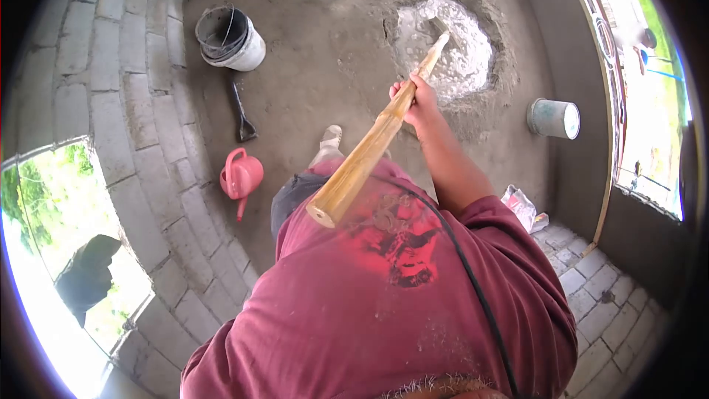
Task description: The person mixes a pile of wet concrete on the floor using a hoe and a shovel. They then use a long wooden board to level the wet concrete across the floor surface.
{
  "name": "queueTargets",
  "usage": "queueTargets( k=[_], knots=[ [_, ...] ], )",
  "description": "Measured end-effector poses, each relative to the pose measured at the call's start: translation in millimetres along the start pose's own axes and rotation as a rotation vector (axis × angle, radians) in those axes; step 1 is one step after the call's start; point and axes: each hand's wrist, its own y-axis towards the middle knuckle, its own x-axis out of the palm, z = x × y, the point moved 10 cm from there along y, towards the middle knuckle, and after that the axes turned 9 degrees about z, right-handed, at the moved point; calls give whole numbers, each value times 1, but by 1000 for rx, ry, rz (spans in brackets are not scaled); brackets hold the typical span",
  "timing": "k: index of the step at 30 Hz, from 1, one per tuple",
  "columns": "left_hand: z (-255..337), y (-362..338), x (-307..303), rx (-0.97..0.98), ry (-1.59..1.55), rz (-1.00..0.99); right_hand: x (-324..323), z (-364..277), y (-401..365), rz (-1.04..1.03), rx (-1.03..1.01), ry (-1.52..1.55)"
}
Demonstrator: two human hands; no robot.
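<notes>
My right hand (419, 103) is wrapped around a long bamboo handle (362, 159), which slopes from near my chest toward the floor ahead. At its far end a grey tool head (437, 25), like a hoe blade, sits partly sunk in a wet, pale cement mix (461, 55). How much of the blade lies under the mix is hidden. The mix fills a hollow ringed by darker grey material (504, 52). My left hand is out of view; only the sleeve on that side shows.
Nested buckets (251, 53) stand at left, above a dark-handled tool (242, 114) on the floor. Nearer lies a pink watering can (242, 175). A whitish bucket (554, 118) lies tipped by the right wall, with a crumpled bag (521, 207) closer. Block walls (144, 118) have window openings.
</notes>
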Motion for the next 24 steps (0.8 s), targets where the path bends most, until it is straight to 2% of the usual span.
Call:
queueTargets(
  k=[5, 8, 12, 14, 15, 16, 17, 18, 19, 20, 21, 23, 24],
  knots=[
    [10, -9, 4, -2, -190, -64, -19, -12, -1, 23, -23, 26],
    [23, -14, 1, 2, -278, -121, -22, -22, -6, -58, -41, 27],
    [66, -14, -10, 68, -398, -250, -26, -45, -14, -54, -87, -31],
    [122, 2, -42, 179, -441, -243, -29, -58, -18, -42, -92, -26],
    [155, 18, -70, 246, -437, -113, -29, -62, -12, -156, -45, -107],
    [193, 37, -116, 311, -417, 205, -32, -67, -11, -137, -57, -64],
    [250, 45, -147, 460, -286, 322, -34, -69, -11, -118, -69, -21],
    [316, 60, -160, 651, -302, 204, -38, -71, -11, -95, -81, 24],
    [366, 22, -133, 752, -27, 310, -40, -72, -10, -107, -84, 40],
    [404, -39, -72, 982, 161, 318, -42, -70, -13, -116, -70, 41],
    [412, -118, 12, 1152, 262, 225, -41, -68, -18, -126, -55, 41],
    [381, -236, 154, 1314, 630, -305, -37, -65, -22, -165, -55, 32],
    [350, -280, 204, 1390, 858, -653, -37, -65, -20, -191, -70, 24]
  ],
)
